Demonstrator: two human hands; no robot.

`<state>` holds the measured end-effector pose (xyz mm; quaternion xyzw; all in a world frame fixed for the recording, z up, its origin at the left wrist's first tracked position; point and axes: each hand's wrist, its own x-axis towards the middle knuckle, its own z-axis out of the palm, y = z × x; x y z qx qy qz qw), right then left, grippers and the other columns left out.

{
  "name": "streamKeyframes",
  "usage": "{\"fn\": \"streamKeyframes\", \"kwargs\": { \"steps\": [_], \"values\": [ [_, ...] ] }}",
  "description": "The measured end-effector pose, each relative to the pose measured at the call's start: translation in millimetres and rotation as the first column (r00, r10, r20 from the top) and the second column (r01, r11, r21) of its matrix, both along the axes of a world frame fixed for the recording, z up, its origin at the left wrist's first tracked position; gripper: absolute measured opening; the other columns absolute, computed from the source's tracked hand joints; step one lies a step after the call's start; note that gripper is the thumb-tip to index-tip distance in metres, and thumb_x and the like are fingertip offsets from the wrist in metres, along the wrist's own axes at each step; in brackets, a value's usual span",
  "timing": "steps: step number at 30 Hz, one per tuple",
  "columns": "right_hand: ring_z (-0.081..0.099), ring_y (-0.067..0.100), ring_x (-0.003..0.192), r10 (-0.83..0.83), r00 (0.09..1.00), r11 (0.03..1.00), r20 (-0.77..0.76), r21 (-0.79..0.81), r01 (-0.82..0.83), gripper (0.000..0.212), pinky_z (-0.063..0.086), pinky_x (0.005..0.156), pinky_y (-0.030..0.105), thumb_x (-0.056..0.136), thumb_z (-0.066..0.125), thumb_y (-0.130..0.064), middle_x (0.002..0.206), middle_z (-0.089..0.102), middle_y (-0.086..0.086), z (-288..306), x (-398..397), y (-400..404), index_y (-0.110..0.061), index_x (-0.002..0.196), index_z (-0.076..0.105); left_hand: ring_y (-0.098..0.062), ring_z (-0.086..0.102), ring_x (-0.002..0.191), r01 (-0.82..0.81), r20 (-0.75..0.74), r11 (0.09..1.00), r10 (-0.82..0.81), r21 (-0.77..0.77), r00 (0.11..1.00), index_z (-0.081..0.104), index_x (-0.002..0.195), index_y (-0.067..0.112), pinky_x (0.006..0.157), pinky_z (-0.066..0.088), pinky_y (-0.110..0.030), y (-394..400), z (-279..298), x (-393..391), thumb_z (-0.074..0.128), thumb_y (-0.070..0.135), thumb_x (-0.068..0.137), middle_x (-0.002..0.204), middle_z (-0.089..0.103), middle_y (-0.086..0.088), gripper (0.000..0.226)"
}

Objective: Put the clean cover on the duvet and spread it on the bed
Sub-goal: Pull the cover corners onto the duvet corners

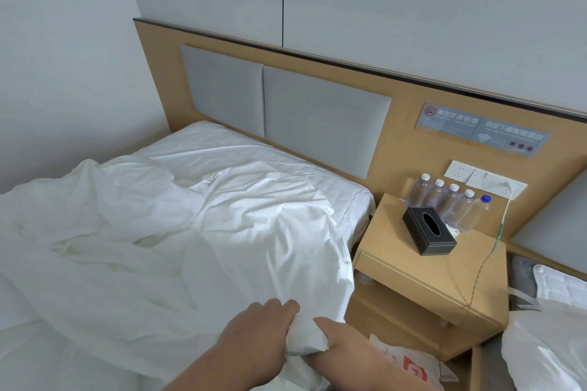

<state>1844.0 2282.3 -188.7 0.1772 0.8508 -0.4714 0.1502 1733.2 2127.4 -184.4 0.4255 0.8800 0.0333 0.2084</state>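
Both hands, left (254,333) and right (346,346), have fingers curled tight on one bunched corner of the duvet (178,232) at the bed's (355,200) near right edge, and from there the white, rumpled mass runs away leftward and up toward the headboard (317,117), unspread.

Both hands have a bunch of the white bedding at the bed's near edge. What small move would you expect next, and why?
Probably a lift and shake toward the headboard. The left hand and right hand grip one bunched corner of the duvet, which lies crumpled across the bed.
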Motion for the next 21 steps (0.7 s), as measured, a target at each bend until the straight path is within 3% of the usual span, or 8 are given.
{"fn": "streamKeyframes", "kwargs": {
  "steps": [2, 5, 8, 10, 12, 14, 17, 21],
  "values": [
    [0.056, -0.021, 0.093, 0.038, 0.999, 0.999, 0.033, -0.004, -0.038, 0.021, 0.042, 0.080, 0.005, 0.076, 0.066, -0.055, 0.089, 0.061, -0.040, 6.4, 1.5, 0.6, -0.057, 0.094, 0.055, -0.021, 0.043, 0.089, -0.007, 0.005, 1.000, 0.007, 0.017, 1.000, 0.037, 0.115, 0.036, 0.068, 0.040, -0.035, -0.2, -4.0, -0.9, 0.040, 0.016, 0.083, 0.092, 0.050, 0.006, 0.037],
    [0.059, -0.005, 0.084, 0.052, 0.986, 0.995, 0.160, 0.081, -0.066, 0.057, 0.043, 0.066, 0.014, 0.059, 0.072, -0.060, 0.094, 0.062, -0.020, 10.5, -2.9, -1.5, -0.046, 0.110, 0.049, -0.025, 0.050, 0.082, -0.051, 0.052, 0.998, 0.049, 0.033, 0.997, 0.038, 0.087, 0.028, 0.054, 0.028, -0.028, -1.0, -2.5, 0.9, 0.035, 0.025, 0.087, 0.074, 0.043, 0.008, 0.004],
    [0.054, 0.004, 0.078, 0.099, 0.965, 0.936, 0.242, 0.307, -0.173, 0.051, 0.041, 0.061, 0.021, 0.071, 0.068, -0.046, 0.090, 0.055, -0.014, 3.2, -4.7, 1.2, -0.033, 0.114, 0.044, -0.026, 0.051, 0.086, -0.043, 0.120, 0.999, 0.042, 0.005, 0.992, 0.026, 0.073, 0.030, 0.058, 0.027, -0.030, -1.4, 0.9, -0.4, 0.039, 0.037, 0.090, 0.072, 0.042, 0.008, 0.023],
    [0.057, 0.014, 0.086, 0.099, 0.961, 0.884, 0.258, 0.420, -0.204, 0.035, 0.042, 0.066, 0.026, 0.080, 0.058, -0.033, 0.087, 0.052, -0.012, 0.2, -9.6, 2.8, -0.032, 0.114, 0.049, -0.017, 0.050, 0.080, -0.060, 0.213, 0.998, 0.058, 0.002, 0.975, 0.032, 0.075, 0.032, 0.060, 0.031, -0.030, -0.6, 7.9, -2.5, 0.052, 0.059, 0.082, 0.076, 0.047, 0.011, 0.034],
    [0.058, 0.018, 0.088, 0.072, 0.954, 0.852, 0.292, 0.480, -0.211, 0.015, 0.043, 0.072, 0.029, 0.083, 0.047, -0.023, 0.078, 0.047, -0.012, -5.9, -18.1, 2.9, -0.031, 0.095, 0.051, -0.010, 0.049, 0.076, -0.029, 0.249, 0.999, 0.037, -0.038, 0.968, 0.037, 0.079, 0.033, 0.059, 0.033, -0.029, 0.5, 14.5, -4.4, 0.063, 0.072, 0.066, 0.080, 0.050, 0.013, 0.048],
    [0.057, 0.019, 0.087, 0.049, 0.936, 0.838, 0.348, 0.496, -0.227, 0.013, 0.044, 0.074, 0.030, 0.085, 0.044, -0.018, 0.079, 0.051, -0.010, -12.1, -22.7, 2.4, -0.027, 0.089, 0.053, -0.015, 0.049, 0.079, 0.046, 0.176, 0.992, -0.024, -0.121, 0.984, 0.036, 0.088, 0.031, 0.059, 0.033, -0.032, 3.7, 17.8, -3.6, 0.070, 0.066, 0.064, 0.081, 0.047, 0.012, 0.054],
    [0.060, 0.023, 0.093, 0.133, 0.938, 0.783, 0.320, 0.546, -0.297, 0.022, 0.045, 0.078, 0.031, 0.092, 0.042, -0.013, 0.098, 0.063, 0.001, -24.1, -25.2, 6.3, -0.016, 0.099, 0.063, -0.025, 0.051, 0.082, 0.111, 0.043, 0.983, -0.106, -0.147, 0.993, 0.034, 0.105, 0.027, 0.065, 0.037, -0.035, 8.9, 12.5, -1.1, 0.074, 0.045, 0.074, 0.087, 0.046, 0.004, 0.054],
    [0.062, 0.017, 0.093, 0.167, 0.959, 0.895, 0.231, 0.373, -0.246, 0.025, 0.042, 0.079, 0.023, 0.100, 0.041, -0.022, 0.103, 0.067, 0.004, -21.0, -14.8, 3.6, -0.015, 0.107, 0.064, -0.027, 0.057, 0.102, 0.078, 0.013, 0.989, -0.077, -0.127, 0.997, 0.032, 0.129, 0.031, 0.072, 0.041, -0.038, 8.4, -6.4, -4.1, 0.075, 0.032, 0.076, 0.116, 0.051, 0.001, 0.068]
  ]
}}
